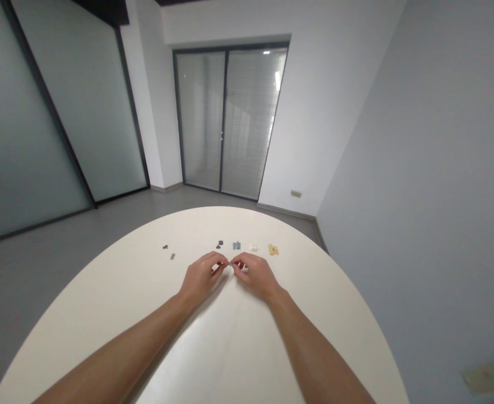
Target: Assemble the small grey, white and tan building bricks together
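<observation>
Wall: smooth, pale and flat, standing past the right side of the table
Frosted panels: milky glass in dark straight frames, past the table's left side
Glass door: dark-framed, finely striped by blinds, beyond the table's far edge
Table: cream top, smooth with a soft sheen, its far edge rounded
Left hand: bare, over the table's far half, fingertips pinched narrow on the held piece
Right hand: bare, facing the left one over the table, thumb and fingers closed on that piece too
Yellow pieces: flat, angular, farthest right of the bits on the table
Blue-grey pieces: blocky, near the middle of the table's far part
White pieces: pale against the table, between the yellow and blue-grey ones
Dark pieces: small and squarish, on the table's far part
Grey piece: short, oblong, on the table's far left
Black bit: uneven, on the table near the grey one
Held piece: tiny, greyish, between both hands' fingertips over the table's far half; too small to read any marking
</observation>
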Available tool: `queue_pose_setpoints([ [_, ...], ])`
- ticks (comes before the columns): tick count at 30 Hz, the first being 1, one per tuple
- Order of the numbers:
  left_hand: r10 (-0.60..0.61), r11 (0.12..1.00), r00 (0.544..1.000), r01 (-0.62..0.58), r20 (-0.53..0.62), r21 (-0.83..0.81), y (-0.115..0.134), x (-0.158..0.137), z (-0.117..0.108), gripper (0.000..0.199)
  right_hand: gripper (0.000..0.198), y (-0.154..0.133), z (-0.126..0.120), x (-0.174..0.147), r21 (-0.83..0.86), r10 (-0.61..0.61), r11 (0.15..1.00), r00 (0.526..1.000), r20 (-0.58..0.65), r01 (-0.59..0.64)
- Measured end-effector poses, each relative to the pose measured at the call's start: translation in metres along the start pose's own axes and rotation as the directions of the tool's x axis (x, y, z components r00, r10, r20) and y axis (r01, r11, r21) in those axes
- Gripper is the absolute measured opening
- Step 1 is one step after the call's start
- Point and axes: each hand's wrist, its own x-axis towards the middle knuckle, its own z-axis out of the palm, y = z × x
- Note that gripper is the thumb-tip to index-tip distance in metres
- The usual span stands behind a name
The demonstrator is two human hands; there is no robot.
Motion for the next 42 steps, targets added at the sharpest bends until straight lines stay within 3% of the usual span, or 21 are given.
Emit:
queue_pose_setpoints([
  [10,-0.116,0.993,0.993,0.116,-0.002,0.033,0.0029,0.0007,0.0016,0.027,0.012,0.0004,0.0004,0.0009,0.021,0.018,1.0,1.0,-0.001,-0.018],
  [42,-0.123,0.992,0.992,0.123,0.017,0.03,0.0001,0.0014,0.0029,0.021,0.013,-0.0012,0.0002,0.0003,-0.008,0.022,1.0,1.0,-0.009,-0.022],
])
